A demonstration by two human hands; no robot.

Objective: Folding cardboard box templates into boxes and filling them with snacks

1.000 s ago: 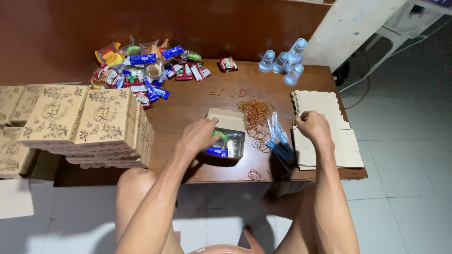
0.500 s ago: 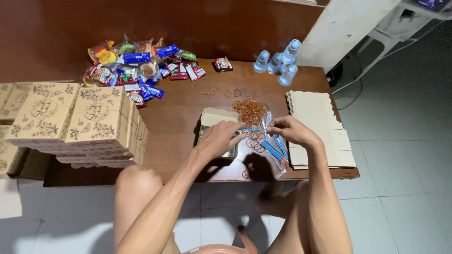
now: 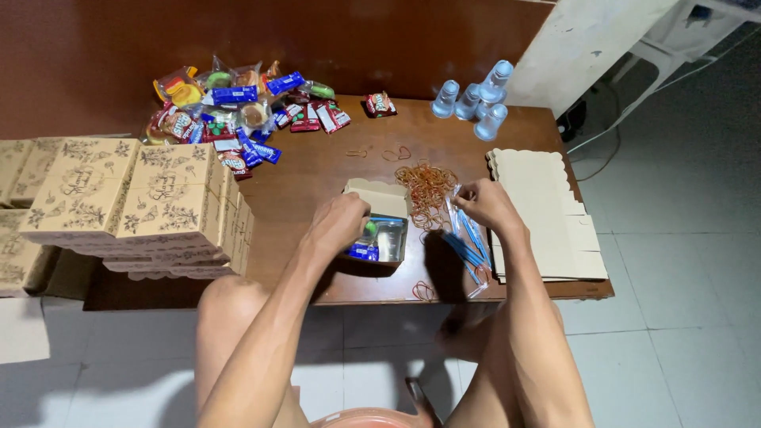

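While my left hand (image 3: pixel 339 223) has dropped back into the box (image 3: pixel 380 238), clenched on a sweet (image 3: pixel 370 230), my right hand (image 3: pixel 485 204) pinches spoons (image 3: pixel 468 238).

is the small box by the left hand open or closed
Open: the small box has its flap raised, and wrapped snacks show inside beside the left hand.

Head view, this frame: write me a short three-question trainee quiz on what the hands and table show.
1. True or false: the left hand rests in the open box of snacks.
2. The pile of rubber bands lies: A) left of the open box, B) between the open box and the flat cartons, C) beside the cups.
3. What is the right hand touching?

Key: 1 true. 2 B. 3 The clear packets with blue contents, at their top end.
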